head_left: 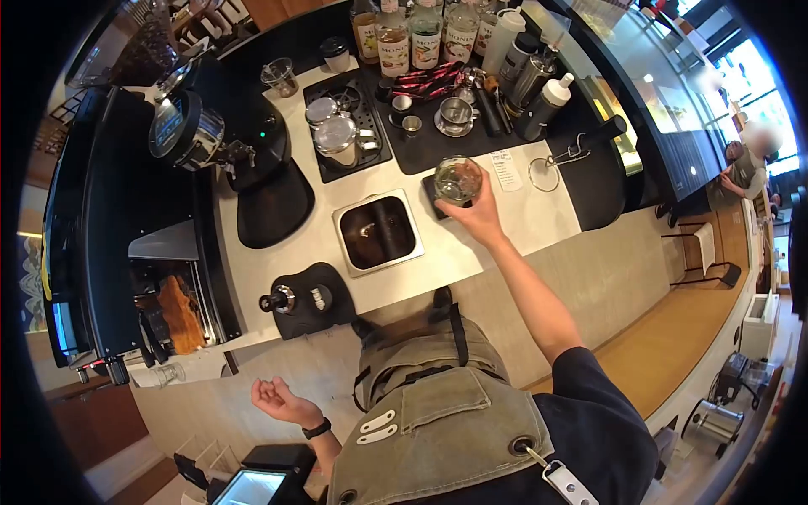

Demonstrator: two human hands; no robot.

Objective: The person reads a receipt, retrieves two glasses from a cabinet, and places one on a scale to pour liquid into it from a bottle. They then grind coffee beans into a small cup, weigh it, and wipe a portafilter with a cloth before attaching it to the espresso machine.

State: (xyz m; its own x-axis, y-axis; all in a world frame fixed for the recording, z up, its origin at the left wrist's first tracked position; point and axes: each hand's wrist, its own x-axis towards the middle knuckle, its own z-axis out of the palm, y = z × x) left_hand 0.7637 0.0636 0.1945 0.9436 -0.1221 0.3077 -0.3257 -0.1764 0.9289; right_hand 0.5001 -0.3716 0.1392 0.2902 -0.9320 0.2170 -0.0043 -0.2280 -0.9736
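My right hand (480, 217) is closed around a clear drinking glass (459, 179), thumb on one side and fingers on the other. The glass overlaps a small black square pad (433, 195) on the counter, and its contents are hard to make out through the glare. A printed paper slip (507, 171) lies just beyond the fingers. Low over the floor, my left hand (287, 402) hangs away from the counter with loosely curled, parted fingers and nothing in it.
A knock box (378, 232) is sunk into the white counter (444, 260). Left stand a coffee grinder (252, 126) and a tamper (279, 300) on a black mat. Metal pitchers (337, 137), syrup bottles (426, 40) and squeeze bottles (547, 105) line the back. Another person (749, 168) is far right.
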